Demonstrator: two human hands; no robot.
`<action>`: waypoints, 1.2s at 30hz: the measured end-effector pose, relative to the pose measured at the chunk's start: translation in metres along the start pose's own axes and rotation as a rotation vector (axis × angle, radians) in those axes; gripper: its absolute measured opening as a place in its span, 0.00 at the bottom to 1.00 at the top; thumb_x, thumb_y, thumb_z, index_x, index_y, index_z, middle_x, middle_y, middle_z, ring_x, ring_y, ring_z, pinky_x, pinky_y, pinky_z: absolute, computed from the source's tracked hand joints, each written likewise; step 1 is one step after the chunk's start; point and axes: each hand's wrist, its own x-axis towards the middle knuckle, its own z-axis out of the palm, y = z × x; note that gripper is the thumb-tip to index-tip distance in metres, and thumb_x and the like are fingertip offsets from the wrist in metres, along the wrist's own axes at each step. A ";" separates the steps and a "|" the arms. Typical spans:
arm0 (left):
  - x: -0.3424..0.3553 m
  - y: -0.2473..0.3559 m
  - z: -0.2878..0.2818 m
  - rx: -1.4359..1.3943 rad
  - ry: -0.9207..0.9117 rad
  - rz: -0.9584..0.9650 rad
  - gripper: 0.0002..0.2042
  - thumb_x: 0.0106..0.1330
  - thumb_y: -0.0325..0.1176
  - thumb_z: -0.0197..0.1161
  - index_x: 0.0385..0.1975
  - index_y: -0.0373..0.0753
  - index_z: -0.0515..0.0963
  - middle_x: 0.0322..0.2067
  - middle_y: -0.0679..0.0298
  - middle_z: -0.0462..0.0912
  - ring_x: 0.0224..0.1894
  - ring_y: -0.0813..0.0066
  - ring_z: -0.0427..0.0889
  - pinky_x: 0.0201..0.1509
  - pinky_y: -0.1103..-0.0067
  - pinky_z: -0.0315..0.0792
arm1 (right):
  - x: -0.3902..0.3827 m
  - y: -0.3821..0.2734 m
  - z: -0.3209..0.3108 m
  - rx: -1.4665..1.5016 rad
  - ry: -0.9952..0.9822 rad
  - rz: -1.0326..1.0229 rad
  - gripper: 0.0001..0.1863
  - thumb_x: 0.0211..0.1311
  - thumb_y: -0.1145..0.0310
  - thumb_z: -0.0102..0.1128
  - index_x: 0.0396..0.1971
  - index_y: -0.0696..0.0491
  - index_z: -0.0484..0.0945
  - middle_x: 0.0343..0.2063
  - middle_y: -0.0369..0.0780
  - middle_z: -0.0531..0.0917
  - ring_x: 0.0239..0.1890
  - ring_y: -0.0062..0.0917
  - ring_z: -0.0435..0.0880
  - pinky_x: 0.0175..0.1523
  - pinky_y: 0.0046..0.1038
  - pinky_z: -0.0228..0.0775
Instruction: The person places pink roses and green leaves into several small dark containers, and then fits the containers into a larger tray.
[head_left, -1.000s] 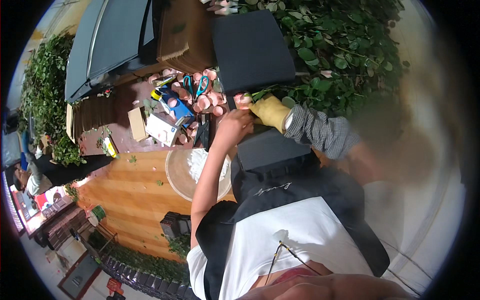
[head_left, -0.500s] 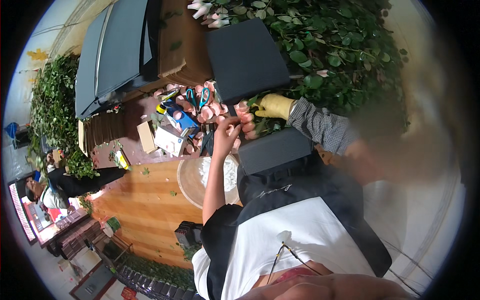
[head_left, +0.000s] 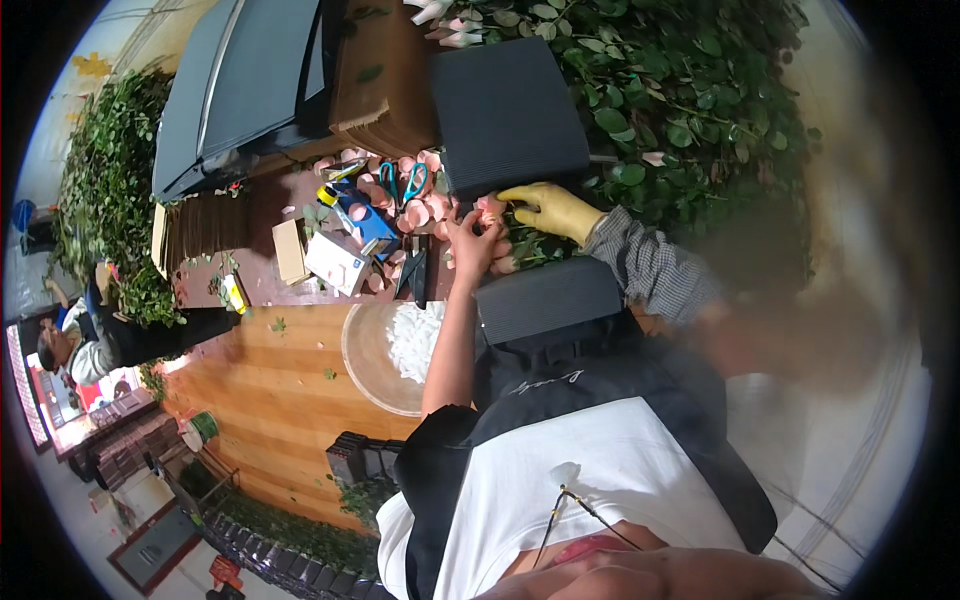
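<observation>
My bare left hand (head_left: 472, 245) is bent around the side of a pink rose bloom (head_left: 489, 206), thumb and fingers at its petals. On my right hand (head_left: 553, 212) is a yellow glove. Its fingers reach toward the same bloom from the right, the thumb held apart from them, and I see nothing gripped between. More pink rose heads sit just below, with green leaves (head_left: 545, 248) beside them. The blooms lie between two ribbed dark blocks, one farther off (head_left: 510, 115) and one near my lap (head_left: 550, 300). The stems are mostly hidden.
Loose pink petals (head_left: 415, 215), teal-handled scissors (head_left: 403, 182), black scissors (head_left: 414, 270) and a white box (head_left: 337, 263) lie on the table. A tub (head_left: 375, 370) of white pieces stands below. Leafy stems (head_left: 690, 100) fill the far right. Another person (head_left: 85, 345) is at far left.
My left hand has moved up and right onto the rose bloom. The gloved right hand has shifted slightly right, its fingers spread more. The view has turned a little.
</observation>
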 end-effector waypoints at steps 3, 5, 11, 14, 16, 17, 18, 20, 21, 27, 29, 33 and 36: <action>-0.004 0.010 -0.005 -0.045 -0.036 -0.023 0.23 0.54 0.41 0.74 0.46 0.33 0.81 0.61 0.40 0.64 0.66 0.47 0.64 0.68 0.65 0.61 | 0.001 0.008 -0.001 0.531 -0.149 0.386 0.26 0.60 0.70 0.64 0.60 0.54 0.74 0.47 0.45 0.83 0.41 0.28 0.82 0.50 0.26 0.73; -0.011 0.013 -0.008 -0.050 -0.023 -0.003 0.23 0.53 0.40 0.75 0.47 0.34 0.82 0.64 0.39 0.62 0.67 0.45 0.63 0.69 0.64 0.60 | 0.000 0.030 0.019 0.367 -0.063 0.151 0.26 0.60 0.69 0.64 0.60 0.54 0.74 0.50 0.47 0.82 0.47 0.32 0.82 0.53 0.30 0.73; -0.008 0.006 -0.006 -0.013 -0.039 -0.019 0.23 0.53 0.39 0.74 0.46 0.33 0.81 0.63 0.40 0.63 0.66 0.46 0.65 0.68 0.64 0.62 | 0.015 -0.008 0.029 -0.722 -0.067 -0.064 0.19 0.58 0.65 0.62 0.50 0.50 0.79 0.40 0.41 0.84 0.41 0.37 0.83 0.46 0.38 0.74; -0.007 0.007 -0.008 -0.026 -0.055 -0.017 0.22 0.54 0.39 0.74 0.47 0.34 0.81 0.59 0.42 0.67 0.62 0.47 0.68 0.65 0.65 0.65 | 0.022 -0.023 0.038 -0.844 -0.151 0.034 0.19 0.58 0.63 0.61 0.51 0.46 0.78 0.42 0.40 0.84 0.42 0.34 0.84 0.46 0.35 0.74; -0.005 0.013 -0.008 0.031 -0.064 -0.023 0.21 0.54 0.38 0.74 0.47 0.35 0.81 0.52 0.46 0.71 0.56 0.48 0.72 0.59 0.65 0.68 | 0.021 -0.022 0.036 -0.880 -0.171 0.072 0.24 0.57 0.61 0.62 0.56 0.46 0.75 0.44 0.42 0.84 0.44 0.35 0.84 0.47 0.36 0.74; -0.006 0.008 -0.006 0.036 -0.063 -0.019 0.21 0.54 0.38 0.74 0.47 0.35 0.81 0.52 0.46 0.71 0.56 0.48 0.72 0.59 0.65 0.68 | 0.018 -0.022 0.032 -0.877 -0.165 0.071 0.24 0.57 0.61 0.62 0.56 0.46 0.75 0.44 0.42 0.84 0.44 0.35 0.84 0.47 0.36 0.74; -0.005 -0.002 -0.005 0.016 -0.053 -0.027 0.21 0.54 0.38 0.74 0.47 0.36 0.81 0.51 0.46 0.72 0.55 0.49 0.72 0.59 0.65 0.68 | 0.015 -0.024 0.027 -0.760 -0.137 0.004 0.25 0.57 0.61 0.63 0.57 0.47 0.74 0.46 0.44 0.83 0.45 0.37 0.84 0.48 0.37 0.74; -0.006 -0.014 0.001 0.011 -0.034 -0.010 0.22 0.54 0.38 0.74 0.48 0.37 0.80 0.49 0.47 0.72 0.54 0.50 0.72 0.58 0.65 0.68 | 0.005 -0.021 0.012 -0.495 -0.036 -0.129 0.23 0.61 0.63 0.60 0.56 0.51 0.75 0.44 0.41 0.84 0.47 0.38 0.83 0.51 0.38 0.74; -0.007 -0.017 0.002 0.045 -0.019 0.044 0.22 0.54 0.39 0.74 0.48 0.38 0.80 0.49 0.48 0.72 0.53 0.50 0.73 0.58 0.65 0.68 | 0.005 -0.029 -0.002 -0.174 -0.052 -0.157 0.23 0.61 0.65 0.61 0.57 0.53 0.75 0.50 0.44 0.83 0.52 0.39 0.81 0.57 0.38 0.72; -0.002 -0.011 0.003 0.039 -0.032 0.041 0.23 0.54 0.42 0.74 0.48 0.38 0.80 0.48 0.47 0.72 0.51 0.51 0.73 0.56 0.64 0.69 | 0.002 -0.039 -0.076 -0.244 0.777 0.244 0.29 0.64 0.67 0.63 0.64 0.55 0.69 0.57 0.45 0.79 0.60 0.35 0.77 0.64 0.33 0.67; -0.004 -0.006 0.000 0.028 -0.036 0.052 0.23 0.55 0.42 0.74 0.48 0.38 0.79 0.47 0.47 0.72 0.51 0.51 0.73 0.56 0.64 0.69 | 0.005 0.025 -0.071 0.103 0.676 0.340 0.30 0.67 0.62 0.61 0.66 0.55 0.65 0.54 0.45 0.81 0.57 0.35 0.79 0.60 0.34 0.70; -0.007 -0.013 0.001 0.030 -0.029 0.012 0.22 0.56 0.41 0.72 0.49 0.38 0.79 0.48 0.47 0.72 0.53 0.51 0.73 0.56 0.64 0.68 | -0.018 -0.031 -0.097 0.788 0.574 -0.021 0.25 0.76 0.62 0.47 0.68 0.55 0.63 0.59 0.43 0.76 0.54 0.24 0.78 0.58 0.25 0.69; -0.004 0.004 -0.011 -0.023 -0.186 -0.013 0.23 0.60 0.39 0.70 0.53 0.35 0.77 0.45 0.45 0.79 0.50 0.52 0.77 0.55 0.64 0.70 | -0.028 -0.051 -0.125 0.815 0.290 -0.140 0.25 0.78 0.57 0.40 0.68 0.54 0.65 0.44 0.33 0.82 0.37 0.10 0.77 0.39 0.12 0.66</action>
